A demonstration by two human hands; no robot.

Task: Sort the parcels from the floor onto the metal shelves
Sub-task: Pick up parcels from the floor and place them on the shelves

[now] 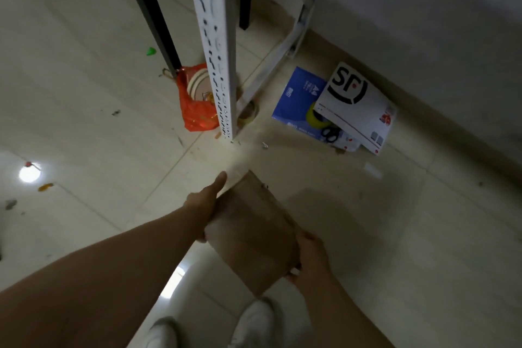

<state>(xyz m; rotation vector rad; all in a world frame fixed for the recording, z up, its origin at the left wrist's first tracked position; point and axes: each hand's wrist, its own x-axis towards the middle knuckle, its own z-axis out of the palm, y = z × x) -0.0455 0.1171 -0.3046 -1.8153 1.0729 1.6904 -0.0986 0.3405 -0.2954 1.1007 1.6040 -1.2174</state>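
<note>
Head view: the brown parcel [251, 234] is held clear of the floor [409, 234] at 6 o'clock, clasped at opposite edges by left grip [204, 206] and right grip [310, 257], and is judged to need lifting onto the metal shelving [217, 45] at 12 o'clock.

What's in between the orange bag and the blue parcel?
The white shelf post stands between the orange bag and the blue parcel, with a yellowish roll at its foot, seen in head view.

A plain brown box [251, 237] is held tilted above the floor. A white SF envelope [358, 104] overlaps a blue parcel [296, 93] on the floor under the shelf [217, 45].
</note>
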